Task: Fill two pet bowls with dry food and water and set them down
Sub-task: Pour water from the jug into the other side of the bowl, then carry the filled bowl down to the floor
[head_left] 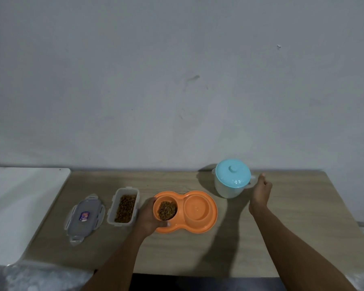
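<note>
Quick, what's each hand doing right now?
Left hand: grips the orange double bowl at its left end.
Right hand: open, holding nothing, beside the lidded jug.

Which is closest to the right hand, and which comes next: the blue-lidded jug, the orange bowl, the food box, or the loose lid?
From the right hand:
1. jug, just left of it.
2. orange bowl, in the middle.
3. food box, further left.
4. loose lid, far left.
</note>
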